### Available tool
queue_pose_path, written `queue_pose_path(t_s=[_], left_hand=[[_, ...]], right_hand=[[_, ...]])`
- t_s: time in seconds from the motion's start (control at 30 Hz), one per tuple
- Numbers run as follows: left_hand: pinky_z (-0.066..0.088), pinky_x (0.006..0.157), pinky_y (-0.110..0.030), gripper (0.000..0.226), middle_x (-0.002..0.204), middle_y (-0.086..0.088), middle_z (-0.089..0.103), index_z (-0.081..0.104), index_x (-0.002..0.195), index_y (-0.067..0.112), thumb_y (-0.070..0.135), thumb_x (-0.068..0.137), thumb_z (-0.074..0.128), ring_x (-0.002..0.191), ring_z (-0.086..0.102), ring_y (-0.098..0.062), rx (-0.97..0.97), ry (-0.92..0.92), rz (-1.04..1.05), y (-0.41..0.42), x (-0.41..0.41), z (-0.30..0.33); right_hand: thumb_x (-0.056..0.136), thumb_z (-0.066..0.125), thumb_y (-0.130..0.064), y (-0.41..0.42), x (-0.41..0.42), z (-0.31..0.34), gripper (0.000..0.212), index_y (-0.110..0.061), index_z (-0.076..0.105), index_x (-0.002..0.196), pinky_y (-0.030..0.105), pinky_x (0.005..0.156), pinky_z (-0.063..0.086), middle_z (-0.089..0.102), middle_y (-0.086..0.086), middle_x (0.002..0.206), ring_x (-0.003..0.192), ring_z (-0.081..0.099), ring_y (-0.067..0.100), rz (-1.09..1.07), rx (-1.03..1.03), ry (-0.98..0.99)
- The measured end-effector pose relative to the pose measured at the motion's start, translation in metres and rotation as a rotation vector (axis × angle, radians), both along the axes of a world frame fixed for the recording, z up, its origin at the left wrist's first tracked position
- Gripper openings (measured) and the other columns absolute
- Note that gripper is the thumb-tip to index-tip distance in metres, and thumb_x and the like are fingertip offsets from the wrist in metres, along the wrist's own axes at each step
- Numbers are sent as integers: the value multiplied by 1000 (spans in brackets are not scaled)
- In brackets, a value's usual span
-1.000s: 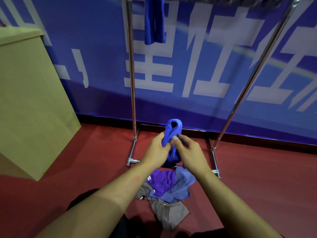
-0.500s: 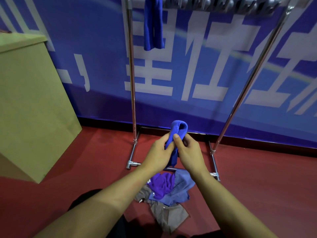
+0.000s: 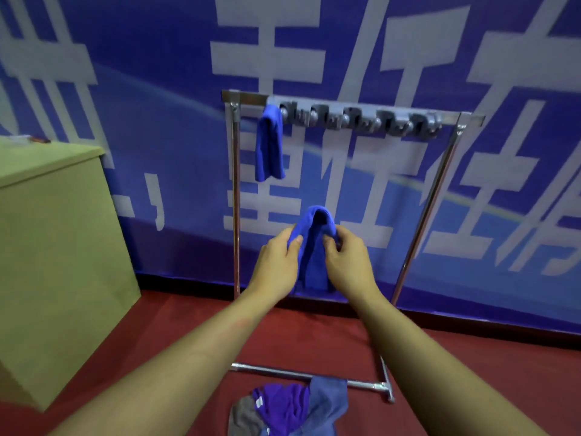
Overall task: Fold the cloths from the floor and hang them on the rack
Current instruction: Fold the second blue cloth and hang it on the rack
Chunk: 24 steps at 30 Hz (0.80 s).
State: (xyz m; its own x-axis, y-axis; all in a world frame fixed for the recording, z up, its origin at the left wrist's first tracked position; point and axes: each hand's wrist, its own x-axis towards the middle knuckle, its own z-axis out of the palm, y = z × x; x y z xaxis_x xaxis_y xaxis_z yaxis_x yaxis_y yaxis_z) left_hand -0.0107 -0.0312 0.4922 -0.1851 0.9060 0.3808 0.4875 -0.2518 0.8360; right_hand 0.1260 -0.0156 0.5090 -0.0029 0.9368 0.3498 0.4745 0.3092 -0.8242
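Both hands hold a folded blue cloth (image 3: pixel 314 247) in the air in front of the metal rack (image 3: pixel 235 199). My left hand (image 3: pixel 276 265) pinches its left side and my right hand (image 3: pixel 349 262) pinches its right side; the fold stands up between them. Another blue cloth (image 3: pixel 268 146) hangs from the leftmost clip of the rack's top bar (image 3: pixel 358 119). On the red floor below lies a pile of a purple cloth (image 3: pixel 283 404), a grey-blue cloth (image 3: pixel 327 404) and a grey cloth (image 3: pixel 245 416).
A tan box-like cabinet (image 3: pixel 53 262) stands at the left. A blue banner with white characters (image 3: pixel 408 199) covers the wall behind the rack. The rack's foot bar (image 3: pixel 283 371) lies on the floor beside the pile. Several bare clips line the top bar.
My view has risen and the rack's top bar has come fully into sight. Both hands have lifted the folded blue cloth higher, away from the pile on the floor.
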Motion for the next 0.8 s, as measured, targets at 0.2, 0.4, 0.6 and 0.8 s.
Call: queue_pose_path(t_s=[0.2, 0.4, 0.6, 0.8], left_hand=[[44, 56, -19, 31, 93, -6, 69, 57, 133, 28, 26, 107, 40, 67, 56, -11, 167, -55, 83, 58, 6, 89], [46, 62, -23, 39, 102, 8, 61, 49, 144, 27, 25, 107, 37, 81, 61, -10, 287, -123, 206, 117, -5, 148], [58, 77, -43, 38, 116, -5, 67, 50, 142, 21, 22, 107, 37, 93, 68, -25, 366, -70, 335, 178, -22, 165], [54, 66, -39, 36, 97, -17, 69, 52, 140, 21, 22, 106, 37, 84, 66, -36, 295, -15, 298, 215, -25, 145]], right_hand=[[105, 42, -14, 56, -5, 91, 26, -13, 63, 119, 31, 61, 39, 66, 3, 91, 81, 61, 25, -91, 214, -62], [100, 36, -3, 111, -28, 147, 40, -16, 60, 130, 28, 61, 36, 61, -1, 96, 83, 55, 21, -138, 325, -59], [99, 35, 1, 164, -55, 165, 42, -17, 60, 126, 28, 69, 39, 59, 0, 97, 86, 54, 20, -186, 330, -57], [95, 36, 5, 197, -61, 149, 41, -14, 59, 125, 33, 70, 39, 60, 4, 99, 85, 53, 26, -248, 276, -147]])
